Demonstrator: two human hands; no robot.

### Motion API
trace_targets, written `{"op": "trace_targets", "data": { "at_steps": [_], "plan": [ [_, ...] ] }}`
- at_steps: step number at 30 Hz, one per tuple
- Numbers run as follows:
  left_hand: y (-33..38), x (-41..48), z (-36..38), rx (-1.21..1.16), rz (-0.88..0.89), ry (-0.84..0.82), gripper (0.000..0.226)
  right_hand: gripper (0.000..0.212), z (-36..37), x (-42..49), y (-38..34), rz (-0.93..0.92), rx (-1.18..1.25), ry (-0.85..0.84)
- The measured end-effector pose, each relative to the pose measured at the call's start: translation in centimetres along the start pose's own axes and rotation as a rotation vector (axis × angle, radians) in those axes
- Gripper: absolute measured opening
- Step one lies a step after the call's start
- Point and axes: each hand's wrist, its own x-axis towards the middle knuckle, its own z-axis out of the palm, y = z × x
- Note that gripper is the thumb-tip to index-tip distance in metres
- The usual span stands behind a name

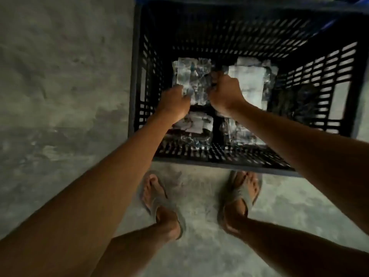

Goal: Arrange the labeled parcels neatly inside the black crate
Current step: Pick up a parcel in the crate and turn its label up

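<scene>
A black slatted crate stands on the concrete floor in front of my feet. Several plastic-wrapped parcels with white labels lie on its bottom. Both my hands reach down inside. My left hand grips the left edge of the far-left parcel, and my right hand is closed on its right edge. Beside it at the far right lies another parcel with a large white label. Two more parcels, one near left and one near right, lie under my wrists.
The crate's right part shows dark floor with something dark on it, too dim to identify. My feet in grey sandals stand just before the crate's near rim. Bare concrete floor spreads to the left. Something blue shows behind the crate.
</scene>
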Motion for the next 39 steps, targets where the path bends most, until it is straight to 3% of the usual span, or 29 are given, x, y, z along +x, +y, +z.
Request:
{"op": "trace_targets", "data": {
  "at_steps": [2, 6, 11, 17, 19, 23, 28, 34, 36, 39],
  "plan": [
    [0.1, 2.8, 0.5, -0.004, -0.005, 0.009, 0.05, 0.023, 1.2, 2.8, 0.1, 0.017, 0.062, 0.076],
    [0.1, 7.6, 1.5, -0.006, -0.072, 0.099, 0.047, 0.05, 2.8, 6.7, -0.2, 0.051, 0.196, 0.149],
    [-0.4, 11.1, 2.0, 0.0, -0.112, 0.274, 0.047, 0.061, 4.6, 9.2, 0.7, 0.066, 0.212, 0.195],
    [-1.0, 12.4, 1.6, -0.029, -0.131, 0.175, 0.056, 0.087, 5.4, 10.0, 1.4, 0.102, 0.197, 0.108],
    [-1.4, 12.5, 1.7, -0.016, -0.117, 0.16, 0.06, 0.082, 5.3, 10.0, 1.5, 0.12, 0.144, 0.043],
    [-2.0, 11.9, 1.5, -0.062, -0.121, 0.073, 0.061, 0.044, 4.0, 9.6, 0.6, 0.063, 0.074, -0.168],
    [-2.1, 8.8, 2.1, -0.151, -0.177, -0.1, 0.075, 0.04, 2.9, 8.2, 0.3, 0.032, -0.016, -0.261],
    [-0.7, 7.3, -0.6, -0.099, -0.229, -0.138, 0.068, 0.043, 2.5, 6.0, 0.0, 0.148, 0.197, -0.319],
    [0.1, 6.4, -2.0, -0.042, -0.18, -0.109, 0.069, 0.029, 1.9, 4.8, -0.1, 0.252, 0.324, -0.352],
    [1.1, 5.0, -4.3, -0.02, -0.027, -0.064, 0.064, 0.019, 0.4, 3.9, 0.2, 0.233, 0.39, -0.323]
  ]
}}
